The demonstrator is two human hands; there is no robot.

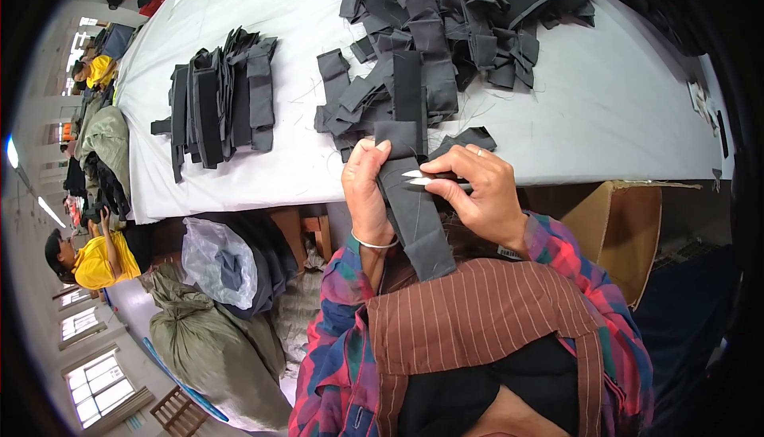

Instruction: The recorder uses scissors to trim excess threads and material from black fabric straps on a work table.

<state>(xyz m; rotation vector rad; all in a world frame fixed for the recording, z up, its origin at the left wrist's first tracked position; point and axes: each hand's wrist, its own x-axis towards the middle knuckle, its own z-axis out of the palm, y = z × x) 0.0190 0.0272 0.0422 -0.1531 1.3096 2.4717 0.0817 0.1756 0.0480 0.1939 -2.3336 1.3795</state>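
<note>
In my left hand (366, 194) a dark grey fabric strip (422, 226) is pinched near its upper end, thumb on top. It hangs down over the table's front edge toward my apron. My right hand (481, 186) is closed around a small pair of thread snips (413, 173). Their two pale pointed blades lie slightly apart over the strip, close to my left fingers; the handle is mostly hidden in the palm. Loose threads show on the strip. Just beyond my hands, more grey strips (410, 91) reach out from a large tangled heap (469, 7).
A neater stack of grey strips (211, 107) lies at the left on the white-covered table (302, 174). Below the table are a cardboard box (613, 230) at right, and a clear plastic bag (219, 262) and a large sack (207, 341) at left. People in yellow (103, 262) are farther left.
</note>
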